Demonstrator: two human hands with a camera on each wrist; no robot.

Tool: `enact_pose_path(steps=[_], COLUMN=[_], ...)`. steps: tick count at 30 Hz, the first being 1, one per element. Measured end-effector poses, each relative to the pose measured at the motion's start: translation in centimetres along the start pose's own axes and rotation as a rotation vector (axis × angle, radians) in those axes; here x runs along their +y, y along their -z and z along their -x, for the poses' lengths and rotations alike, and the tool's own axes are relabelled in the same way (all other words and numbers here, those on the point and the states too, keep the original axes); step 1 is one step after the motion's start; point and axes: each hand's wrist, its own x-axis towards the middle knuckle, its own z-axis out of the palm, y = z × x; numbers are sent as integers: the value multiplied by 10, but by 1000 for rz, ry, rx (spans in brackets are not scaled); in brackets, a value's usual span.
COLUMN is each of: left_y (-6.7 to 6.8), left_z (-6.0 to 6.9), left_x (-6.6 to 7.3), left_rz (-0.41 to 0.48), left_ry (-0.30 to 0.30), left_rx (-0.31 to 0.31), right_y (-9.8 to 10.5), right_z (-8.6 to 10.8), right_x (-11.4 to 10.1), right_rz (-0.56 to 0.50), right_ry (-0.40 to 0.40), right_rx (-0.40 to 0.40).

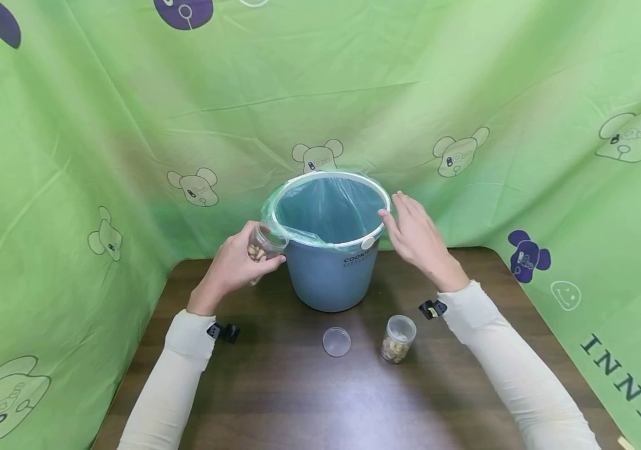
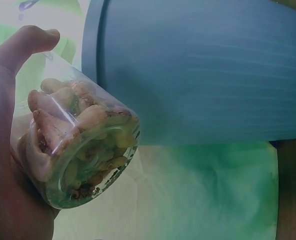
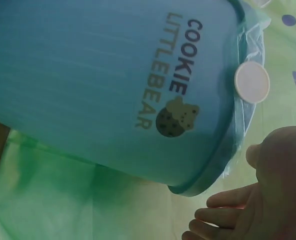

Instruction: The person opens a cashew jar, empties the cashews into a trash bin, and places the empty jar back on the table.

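Note:
My left hand (image 1: pixel 233 262) grips a clear plastic jar (image 2: pixel 90 142), its fingers and thumb curled round the side. Pale nuts (image 2: pixel 58 120) lie in the jar, which is tilted at the left side of a blue trash can (image 1: pixel 328 284). A clear greenish bag (image 1: pixel 268 212) lines the can and folds over its rim, under a white ring (image 1: pixel 385 197). On the can's other side is my right hand (image 1: pixel 418 240), fingers fairly straight and nothing held. Its thumb is close to the rim; I cannot tell whether it touches.
A second clear jar (image 1: pixel 399 340) with pale pieces inside stands upright on the brown table (image 1: pixel 275 387), right of a flat round clear lid (image 1: pixel 337 342). Green printed cloth (image 1: pixel 253 106) hangs behind and at both sides of the table.

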Motion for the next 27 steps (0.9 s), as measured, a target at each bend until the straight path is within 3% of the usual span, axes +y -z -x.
enact_pose_path(steps=[17,27], left_y=[3,3], left_z=[-1,-1], left_x=[0,0], left_rz=[-14,-22], left_ry=[17,18], left_rx=[-17,-22], right_y=[12,7], right_z=[-39,-58], right_x=[-5,-7], right_rz=[109,141], right_ry=[49,54], right_rx=[-209,-265])
